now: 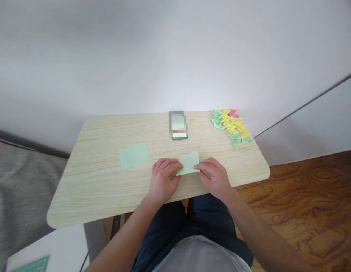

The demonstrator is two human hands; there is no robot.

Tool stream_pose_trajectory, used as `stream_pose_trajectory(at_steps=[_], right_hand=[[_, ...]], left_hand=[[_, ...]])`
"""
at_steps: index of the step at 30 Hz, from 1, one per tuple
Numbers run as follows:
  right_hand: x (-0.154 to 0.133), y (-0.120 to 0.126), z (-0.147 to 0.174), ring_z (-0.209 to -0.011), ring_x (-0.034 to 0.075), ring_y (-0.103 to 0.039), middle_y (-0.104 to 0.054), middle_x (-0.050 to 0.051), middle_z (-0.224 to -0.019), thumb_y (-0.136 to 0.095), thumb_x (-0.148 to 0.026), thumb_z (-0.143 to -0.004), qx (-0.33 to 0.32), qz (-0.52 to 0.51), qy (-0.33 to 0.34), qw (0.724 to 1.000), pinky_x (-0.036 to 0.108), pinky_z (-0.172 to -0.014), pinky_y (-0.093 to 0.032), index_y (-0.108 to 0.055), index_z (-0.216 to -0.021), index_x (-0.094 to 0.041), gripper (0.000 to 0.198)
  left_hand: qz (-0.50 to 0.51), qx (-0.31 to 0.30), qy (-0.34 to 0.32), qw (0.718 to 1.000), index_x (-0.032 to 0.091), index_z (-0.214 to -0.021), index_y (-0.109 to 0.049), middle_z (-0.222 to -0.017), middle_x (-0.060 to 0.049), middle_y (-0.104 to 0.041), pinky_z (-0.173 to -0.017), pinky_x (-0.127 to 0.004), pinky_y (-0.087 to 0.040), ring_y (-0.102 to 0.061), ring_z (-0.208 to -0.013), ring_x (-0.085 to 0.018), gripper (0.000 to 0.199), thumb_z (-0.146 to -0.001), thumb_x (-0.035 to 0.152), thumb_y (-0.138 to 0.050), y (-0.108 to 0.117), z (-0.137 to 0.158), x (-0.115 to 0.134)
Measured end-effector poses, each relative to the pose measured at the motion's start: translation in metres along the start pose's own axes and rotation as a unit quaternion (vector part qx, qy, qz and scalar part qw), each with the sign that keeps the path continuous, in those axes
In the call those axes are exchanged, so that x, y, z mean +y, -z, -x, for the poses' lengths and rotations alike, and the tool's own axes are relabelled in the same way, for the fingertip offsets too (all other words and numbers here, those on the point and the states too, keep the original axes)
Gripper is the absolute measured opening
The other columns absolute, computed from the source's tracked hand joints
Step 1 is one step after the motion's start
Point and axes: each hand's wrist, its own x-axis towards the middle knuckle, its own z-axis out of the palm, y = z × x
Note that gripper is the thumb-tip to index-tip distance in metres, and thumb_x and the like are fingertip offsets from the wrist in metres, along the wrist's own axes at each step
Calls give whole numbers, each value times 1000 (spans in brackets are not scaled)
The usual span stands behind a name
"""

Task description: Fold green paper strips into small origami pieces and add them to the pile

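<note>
A small light-green sheet of paper [189, 161] is held up just above the near part of the table, between my two hands. My left hand [165, 177] pinches its left edge between thumb and fingers. At the lower right corner, my right hand [214, 174] grips it the same way. Another pale green sheet [134, 156] lies flat on the table to the left of my left hand. Folded paper pieces [231, 124] in green, yellow and pink are grouped at the far right of the table.
A phone [178, 125] with a blurred screen lies at the table's back edge. The light wooden table [93, 181] stands against a white wall [175, 56]. Grey fabric [19, 192] and a white surface [56, 245] are at the lower left. Wooden floor [306, 204] shows on the right.
</note>
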Motion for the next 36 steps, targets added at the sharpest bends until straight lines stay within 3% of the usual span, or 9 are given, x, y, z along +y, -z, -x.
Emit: stream_pose_trajectory(at_steps=[6,10,13,17,24,30,36], right_hand=[[22,-3,28,-98,26,-63,-67,6,-99,-65,-13,-89,-10,55,-24,998,47,-87,-56,-77,-104,-32,27],[26,4,25,-115,28,-59,-69,6,-116,-67,-10,-86,-47,82,-18,995,51,-101,-50,-77,-102,-30,28],[28,9,16,-121,28,-57,-73,4,-118,-70,-12,-86,-93,77,-9,993,51,-109,-44,-72,-115,-28,33],[29,11,4,-111,25,-61,-75,5,-106,-66,-19,-94,-107,62,-24,992,46,-102,-47,-72,-112,-25,20],[28,5,-11,-94,23,-65,-71,5,-93,-66,-32,-96,-79,57,-92,991,41,-88,-50,-70,-100,-23,10],[31,-4,-12,-89,22,-64,-69,4,-90,-65,-25,-95,-41,88,-106,990,38,-84,-49,-67,-100,-23,6],[34,-4,-16,-88,22,-64,-70,3,-88,-63,-22,-96,-63,96,-107,988,36,-83,-48,-66,-98,-23,3]], left_hand=[[-75,-77,-48,993,30,-108,-75,-117,-2,-75,-102,-49,-44,-61,-115,-29,30,-83,14,-66,-4,5,3],[-89,-89,-65,990,30,-106,-76,-117,-3,-75,-100,-48,-43,-61,-114,-28,22,-91,21,-64,-4,3,4],[-85,-84,-65,991,30,-104,-77,-112,-3,-76,-98,-47,-42,-62,-109,-27,17,-93,26,-64,-5,2,6],[-62,-87,-23,994,28,-104,-75,-103,-2,-77,-97,-45,-42,-63,-104,-24,14,-95,29,-63,-5,3,12],[-41,-79,93,992,27,-120,-66,-92,-1,-73,-98,-41,-43,-64,-100,-22,27,-94,26,-64,-10,-5,17],[-53,-88,119,987,27,-132,-57,-89,1,-72,-98,-41,-41,-64,-102,-23,40,-93,26,-65,-14,-16,20],[-66,-78,126,987,28,-135,-54,-98,1,-75,-103,-42,-39,-61,-106,-24,45,-92,26,-67,-10,-19,16]])
